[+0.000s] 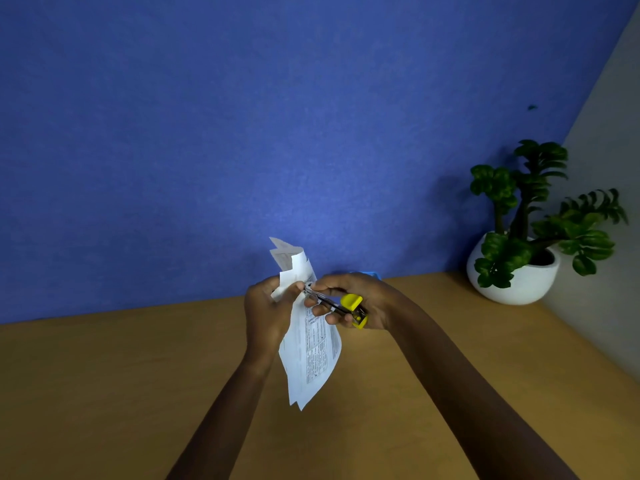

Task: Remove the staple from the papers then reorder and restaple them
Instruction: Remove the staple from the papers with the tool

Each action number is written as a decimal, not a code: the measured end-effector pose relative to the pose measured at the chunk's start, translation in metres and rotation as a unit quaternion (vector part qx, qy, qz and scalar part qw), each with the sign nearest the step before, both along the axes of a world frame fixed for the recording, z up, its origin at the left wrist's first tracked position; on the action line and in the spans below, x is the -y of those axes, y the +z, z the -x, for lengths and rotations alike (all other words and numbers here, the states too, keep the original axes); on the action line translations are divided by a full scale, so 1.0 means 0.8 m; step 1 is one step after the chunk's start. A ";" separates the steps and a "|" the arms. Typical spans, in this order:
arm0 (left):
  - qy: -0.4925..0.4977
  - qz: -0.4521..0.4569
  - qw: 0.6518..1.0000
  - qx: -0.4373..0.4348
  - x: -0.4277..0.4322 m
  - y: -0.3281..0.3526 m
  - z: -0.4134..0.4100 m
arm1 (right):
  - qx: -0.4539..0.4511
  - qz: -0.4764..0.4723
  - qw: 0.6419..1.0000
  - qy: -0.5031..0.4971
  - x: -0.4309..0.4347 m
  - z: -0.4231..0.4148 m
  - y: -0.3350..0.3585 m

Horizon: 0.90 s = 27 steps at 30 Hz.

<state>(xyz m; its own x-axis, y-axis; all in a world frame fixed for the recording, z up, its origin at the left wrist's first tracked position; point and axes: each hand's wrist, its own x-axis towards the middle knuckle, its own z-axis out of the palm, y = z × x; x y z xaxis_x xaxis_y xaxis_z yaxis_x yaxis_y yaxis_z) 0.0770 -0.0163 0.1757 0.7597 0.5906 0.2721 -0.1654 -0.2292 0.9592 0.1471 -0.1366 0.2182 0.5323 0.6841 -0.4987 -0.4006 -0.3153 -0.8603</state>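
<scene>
A small stack of printed white papers [310,355] hangs in the air above the wooden desk [121,382], its top part curled back. My left hand [265,306] grips the papers near their upper edge. My right hand [353,299] holds a yellow-handled staple remover [351,308], and its metal jaws touch the papers' upper corner, next to my left thumb. The staple itself is too small to make out. A blue object [369,273] peeks out behind my right hand, mostly hidden.
A green plant in a round white pot [516,271] stands at the desk's back right corner. A blue wall [242,133] rises directly behind the desk, and a grey wall [609,237] closes the right side.
</scene>
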 end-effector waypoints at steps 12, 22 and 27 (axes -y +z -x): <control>0.030 -0.012 0.999 -0.002 0.004 -0.011 -0.004 | 0.024 0.076 0.996 -0.029 -0.010 -0.004 0.002; 0.033 -0.016 0.999 -0.016 0.005 -0.017 -0.008 | 0.094 0.127 0.986 -0.043 -0.013 -0.003 0.002; 0.037 -0.031 0.999 -0.018 0.007 -0.018 -0.009 | 0.136 0.164 0.976 -0.035 -0.014 -0.006 0.001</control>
